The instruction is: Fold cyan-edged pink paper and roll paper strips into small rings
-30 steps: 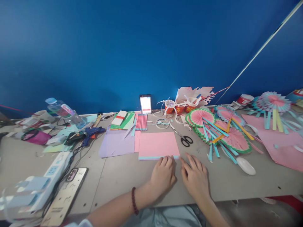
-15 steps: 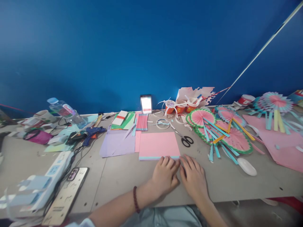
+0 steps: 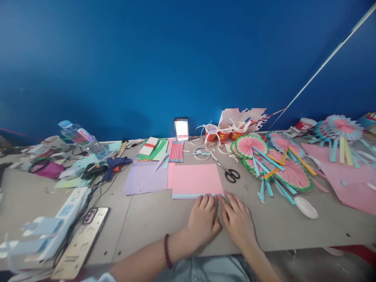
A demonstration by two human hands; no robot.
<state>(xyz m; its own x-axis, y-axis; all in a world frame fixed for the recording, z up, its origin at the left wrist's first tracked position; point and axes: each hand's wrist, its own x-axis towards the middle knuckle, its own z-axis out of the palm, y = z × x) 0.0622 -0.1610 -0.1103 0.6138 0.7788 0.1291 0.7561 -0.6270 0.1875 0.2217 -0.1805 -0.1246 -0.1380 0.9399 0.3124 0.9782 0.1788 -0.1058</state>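
A pink sheet of paper (image 3: 196, 178) lies flat in front of me, with a narrow light-blue strip (image 3: 185, 196) along its near edge. My left hand (image 3: 205, 219) rests palm down, its fingertips pressing on that strip toward the right. At the sheet's near right corner, the fingers of my right hand (image 3: 238, 221) reach out flat, the index fingertip touching the edge. Both hands sit side by side, and neither grips anything. Black-handled scissors (image 3: 232, 175) lie right of the sheet. A purple sheet (image 3: 147, 178) and a pleated pink paper strip (image 3: 176, 152) are nearby.
Pink and green pleated paper fans (image 3: 252, 147) spread out on the right, by a white computer mouse (image 3: 306, 207). To the left are a power strip (image 3: 66, 219), a phone (image 3: 82, 243), a blue glue gun (image 3: 113, 164) and a bottle (image 3: 84, 137). Paper cups (image 3: 225, 135) stand by the wall.
My left hand has shifted slightly left along the paper's near edge. The right index finger has stretched out further over the corner. The sheet has barely moved.
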